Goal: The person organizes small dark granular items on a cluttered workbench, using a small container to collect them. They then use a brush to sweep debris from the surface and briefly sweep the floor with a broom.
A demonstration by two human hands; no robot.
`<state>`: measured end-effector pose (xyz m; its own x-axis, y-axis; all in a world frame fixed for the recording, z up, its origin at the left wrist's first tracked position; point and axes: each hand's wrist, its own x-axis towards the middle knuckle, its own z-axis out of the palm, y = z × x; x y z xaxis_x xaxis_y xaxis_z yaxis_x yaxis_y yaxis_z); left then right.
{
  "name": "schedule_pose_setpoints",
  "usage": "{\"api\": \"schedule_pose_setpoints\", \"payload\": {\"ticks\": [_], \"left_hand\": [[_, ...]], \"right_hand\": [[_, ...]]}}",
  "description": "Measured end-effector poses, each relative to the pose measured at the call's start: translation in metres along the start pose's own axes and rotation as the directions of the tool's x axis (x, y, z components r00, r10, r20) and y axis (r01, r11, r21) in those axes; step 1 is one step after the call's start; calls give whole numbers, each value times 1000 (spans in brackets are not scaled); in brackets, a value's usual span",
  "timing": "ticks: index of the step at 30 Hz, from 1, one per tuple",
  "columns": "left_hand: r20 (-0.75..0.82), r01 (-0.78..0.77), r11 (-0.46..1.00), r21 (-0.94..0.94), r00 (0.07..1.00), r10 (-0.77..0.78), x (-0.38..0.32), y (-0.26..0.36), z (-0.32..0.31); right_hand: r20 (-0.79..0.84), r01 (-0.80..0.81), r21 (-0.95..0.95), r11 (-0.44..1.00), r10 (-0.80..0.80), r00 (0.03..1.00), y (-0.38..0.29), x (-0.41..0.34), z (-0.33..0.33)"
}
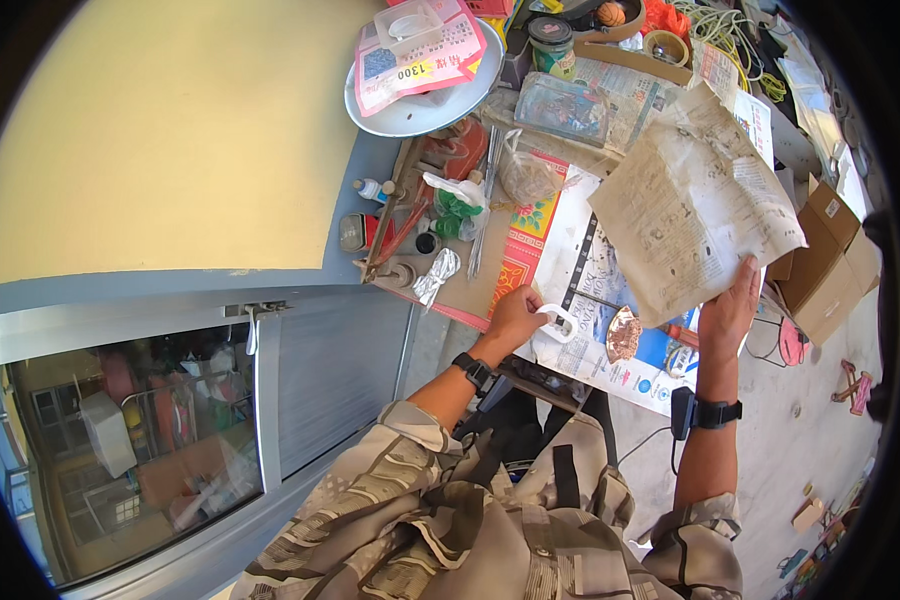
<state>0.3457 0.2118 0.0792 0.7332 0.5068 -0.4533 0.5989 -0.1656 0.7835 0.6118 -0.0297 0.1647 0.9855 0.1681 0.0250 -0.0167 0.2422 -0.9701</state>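
Note:
My left hand (516, 319) pinches a white oval ring-shaped piece (559, 324) over the printed sheets on the table. My right hand (729, 311) grips the lower right edge of a creased, stained newspaper sheet (694, 199), which is raised and tilted over the table's right side. Between my hands lies a crumpled copper-coloured piece (624, 335), perhaps foil. A thin dark rod (596, 298) reaches to it from the left. On its other side a red handle (681, 335) shows, partly hidden by my right hand. Below that handle is a small round white-and-blue item (681, 361).
A tied plastic bag (530, 176), thin metal rods (486, 206) and crumpled silver foil (436, 277) lie left of the papers. An enamel basin (386, 127) stands at the back left. An open cardboard box (829, 247) is at the right. A window (142, 450) borders the left.

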Motion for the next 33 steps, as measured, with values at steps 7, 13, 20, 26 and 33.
{"api": "schedule_pose_setpoints", "payload": {"ticks": [7, 13, 20, 26, 33], "left_hand": [[-18, 184, 924, -335, 979, -201, -22, -38, -54], [106, 207, 829, -520, 978, -178, -47, -47, -64], [-70, -153, 891, -428, 988, 136, -65, -9, -79], [33, -316, 834, -453, 928, 370, -92, 47, -88], [-135, -153, 643, -750, 988, 79, -108, 64, -132]], "right_hand": [[-185, -210, 176, 962, 241, 953, -44, -52, -12], [-152, -302, 299, 905, 357, 921, -52, -101, 15], [-108, -84, -180, 980, 65, 992, -64, -135, 13], [261, 382, -401, 833, -296, 919, -100, -148, 65], [507, 559, -463, 688, -312, 804, -131, -161, 113]]}}
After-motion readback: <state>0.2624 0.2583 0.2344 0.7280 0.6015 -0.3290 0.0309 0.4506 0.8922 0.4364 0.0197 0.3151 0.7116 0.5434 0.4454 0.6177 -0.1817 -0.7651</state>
